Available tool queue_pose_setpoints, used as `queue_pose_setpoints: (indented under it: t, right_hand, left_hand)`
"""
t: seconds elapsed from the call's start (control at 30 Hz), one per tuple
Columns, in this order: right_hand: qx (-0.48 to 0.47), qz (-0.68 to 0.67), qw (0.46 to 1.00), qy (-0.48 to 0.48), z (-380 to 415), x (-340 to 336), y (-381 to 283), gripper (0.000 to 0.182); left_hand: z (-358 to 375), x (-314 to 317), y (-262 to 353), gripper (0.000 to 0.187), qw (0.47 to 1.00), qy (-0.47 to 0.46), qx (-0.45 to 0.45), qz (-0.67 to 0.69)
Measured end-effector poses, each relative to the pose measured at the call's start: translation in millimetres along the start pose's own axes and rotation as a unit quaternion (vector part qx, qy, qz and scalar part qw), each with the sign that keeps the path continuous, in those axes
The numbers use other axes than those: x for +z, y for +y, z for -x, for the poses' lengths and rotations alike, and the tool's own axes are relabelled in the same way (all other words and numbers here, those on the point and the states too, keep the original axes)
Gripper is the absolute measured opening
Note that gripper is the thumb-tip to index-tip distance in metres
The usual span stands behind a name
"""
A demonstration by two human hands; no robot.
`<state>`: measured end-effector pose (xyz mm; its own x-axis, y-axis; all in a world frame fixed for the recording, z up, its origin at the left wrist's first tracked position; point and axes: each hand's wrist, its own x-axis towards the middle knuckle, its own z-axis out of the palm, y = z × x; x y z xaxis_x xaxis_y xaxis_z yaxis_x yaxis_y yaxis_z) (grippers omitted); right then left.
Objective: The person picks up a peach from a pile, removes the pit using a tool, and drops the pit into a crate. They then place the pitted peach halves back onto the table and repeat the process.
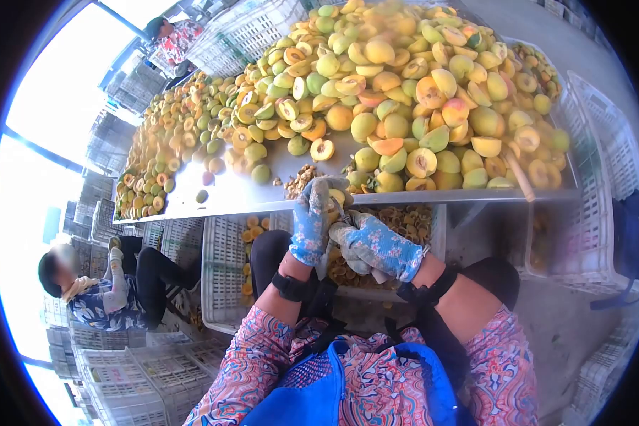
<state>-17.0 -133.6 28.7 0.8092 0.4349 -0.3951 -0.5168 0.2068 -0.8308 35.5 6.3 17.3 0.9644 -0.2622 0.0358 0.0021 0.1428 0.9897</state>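
Observation:
My left hand (311, 220), in a grey-coated, blue flowered glove, is closed around a yellowish peach piece (336, 198) at the table's front edge. Close against it on the right is my right hand (376, 245), gloved alike, with its fingers curled in. Whatever the right hand grips is hidden by the glove. Just beyond the hands, a small heap of brown scraps (301, 182) lies on the metal table (252, 195). A big pile of whole and halved yellow-green peaches (376, 92) covers much of the tabletop, and one cut half (322, 150) lies face up nearby.
Under the table edge stand a white crate (224, 277) with peach pieces and a container of brown pits or scraps (405, 224). A wooden handle (520, 177) leans over the front edge. One person (103, 291) sits at left, another (174, 39) is farther back. Crates (135, 383) surround.

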Motion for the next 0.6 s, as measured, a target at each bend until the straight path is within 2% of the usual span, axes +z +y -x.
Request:
queue_pose_setpoints:
  t: [0.07,0.1,0.13,0.17,0.2,0.27,0.3,0.37,0.4,0.5,0.57,0.6]
  right_hand:
    - [0.005,-0.08,0.995,-0.051,3,0,0,0.016]
    - [0.006,-0.079,0.995,-0.053,4,1,-1,0.016]
    - [-0.008,-0.011,1.0,-0.027,4,2,-2,0.016]
    - [-0.022,0.056,0.998,0.0,6,4,-3,0.017]
    - [-0.022,0.054,0.998,0.001,7,2,-3,0.017]
    - [0.029,-0.083,0.992,-0.087,10,-3,-3,0.02]
    - [0.029,-0.082,0.992,-0.086,10,-2,-3,0.02]
    - [0.001,0.102,0.995,-0.003,8,-1,-5,0.017]
    - [0.002,0.1,0.995,-0.004,8,0,-2,0.017]
    - [-0.016,0.145,0.989,0.021,5,-2,1,0.014]
    - [0.032,-0.107,0.991,-0.079,4,-6,1,0.014]
    - [0.032,-0.108,0.99,-0.08,5,-4,0,0.014]
  left_hand:
    - [1,0,-1,0.038,0.999,0.012,-0.023,0.022]
    - [0,-2,-4,0.038,0.999,0.002,0.026,-0.031]
    - [0,-3,-6,0.038,0.994,-0.007,0.074,-0.084]
    - [2,-4,-7,0.038,0.994,-0.007,0.074,-0.085]
    - [4,-5,-8,0.039,0.995,-0.005,0.067,-0.069]
    - [5,-1,-6,0.045,0.994,0.01,0.078,-0.07]
    - [5,0,-4,0.045,0.994,0.01,0.078,-0.07]
    - [1,2,0,0.057,0.999,-0.016,0.005,-0.047]
    - [3,8,10,0.058,0.998,-0.015,-0.065,-0.007]
    - [-1,-2,1,0.057,0.994,-0.012,-0.107,-0.012]
    - [-2,-2,-4,0.053,0.996,0.0,-0.088,-0.005]
    - [1,0,-6,0.046,0.999,0.019,-0.048,0.008]
